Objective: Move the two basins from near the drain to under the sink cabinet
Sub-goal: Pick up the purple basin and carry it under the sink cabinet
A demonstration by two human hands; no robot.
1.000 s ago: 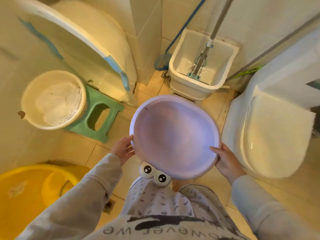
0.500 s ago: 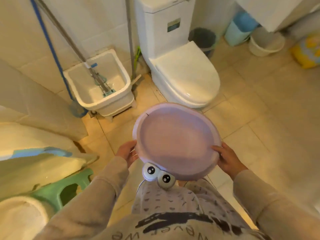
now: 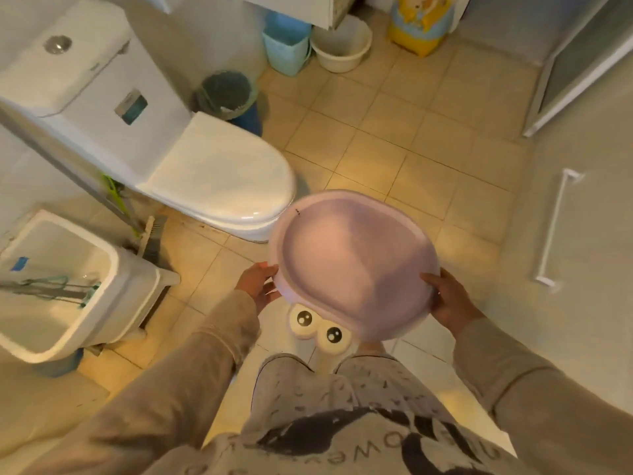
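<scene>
A round pale purple basin is held level in front of my body, above the tiled floor. My left hand grips its left rim and my right hand grips its right rim. The white sink cabinet shows at the top edge, with a blue bin and a small white basin standing on the floor beneath it. The inside of the purple basin holds nothing.
A white toilet with its lid down stands at left. A white mop sink with a mop sits at the lower left. A dark waste bin is beside the toilet, a yellow child's seat at the top, a door at right.
The view has swung to the right, from the mop sink and green stool to the toilet and the cabinet area. Both hands have kept hold of the purple basin.
</scene>
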